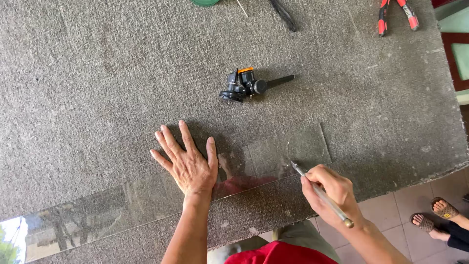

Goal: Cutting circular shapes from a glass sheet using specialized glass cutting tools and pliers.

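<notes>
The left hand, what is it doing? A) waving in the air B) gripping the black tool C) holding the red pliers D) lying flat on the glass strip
D: the left hand lies flat, fingers spread, on the long glass strip on the grey felt table.

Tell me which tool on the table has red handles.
The pliers at the top right edge; the black suction tool in the middle has only an orange tab.
</notes>
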